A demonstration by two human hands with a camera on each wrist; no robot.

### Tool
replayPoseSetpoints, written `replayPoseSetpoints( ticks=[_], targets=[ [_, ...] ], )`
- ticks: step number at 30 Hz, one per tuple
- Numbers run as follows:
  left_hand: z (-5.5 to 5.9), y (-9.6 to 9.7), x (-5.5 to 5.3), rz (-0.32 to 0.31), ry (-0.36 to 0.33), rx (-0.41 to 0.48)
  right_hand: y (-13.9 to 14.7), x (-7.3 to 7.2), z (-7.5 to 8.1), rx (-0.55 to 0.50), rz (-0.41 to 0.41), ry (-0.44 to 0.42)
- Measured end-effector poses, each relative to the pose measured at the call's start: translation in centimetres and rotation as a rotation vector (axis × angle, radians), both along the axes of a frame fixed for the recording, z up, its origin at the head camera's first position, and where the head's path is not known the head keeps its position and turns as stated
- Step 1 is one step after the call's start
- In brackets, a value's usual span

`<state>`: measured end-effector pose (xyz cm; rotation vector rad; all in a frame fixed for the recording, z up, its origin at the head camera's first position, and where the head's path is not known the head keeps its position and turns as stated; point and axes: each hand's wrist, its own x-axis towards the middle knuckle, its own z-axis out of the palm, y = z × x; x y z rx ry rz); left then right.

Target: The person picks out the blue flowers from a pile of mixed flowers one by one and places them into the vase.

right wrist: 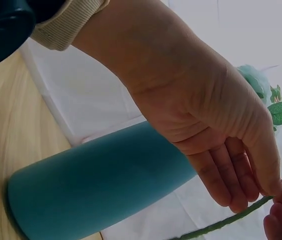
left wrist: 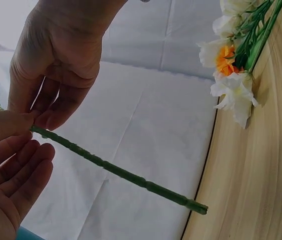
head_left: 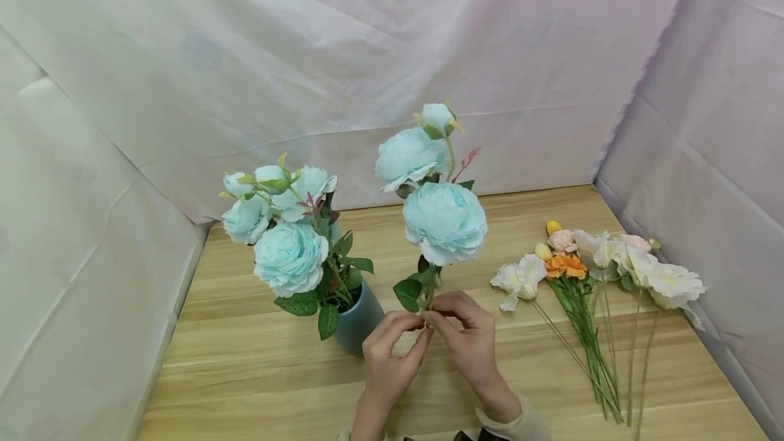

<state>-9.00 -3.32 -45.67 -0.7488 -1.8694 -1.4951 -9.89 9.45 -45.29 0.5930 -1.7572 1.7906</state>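
Observation:
A tall spray of pale blue peonies [head_left: 444, 220], two blooms and a bud, stands upright between my hands. Its stem is pinched just below the lower leaves by the thumb and fingers of my left hand [head_left: 392, 352] and, right beside it, of my right hand [head_left: 468, 339]. The green stem [left wrist: 116, 170] runs on below the fingers to a cut end, off the table in the left wrist view. Left of my hands, a blue vase [head_left: 361, 324] holds more pale blue peonies [head_left: 290, 257] with buds and leaves. The right wrist view shows the vase's smooth side [right wrist: 101, 185].
On the right of the wooden table [head_left: 245, 380] lie loose flowers: white blooms [head_left: 520, 278], an orange flower [head_left: 566, 265], pink ones and yellow buds, their long stems [head_left: 594, 352] pointing towards me. Pale cloth walls [head_left: 306, 53] enclose the back and both sides.

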Motion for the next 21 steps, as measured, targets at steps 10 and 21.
replayPoseSetpoints(
  ticks=[10, 21],
  targets=[
    [-1.0, -0.1, -0.3, 0.051, 0.034, 0.004, -0.5, 0.0, -0.1, 0.058, -0.058, -0.006],
    [-2.2, -0.5, -0.2, 0.088, 0.020, -0.008, -0.8, 0.2, -0.1, 0.076, -0.056, -0.005]
  ],
)
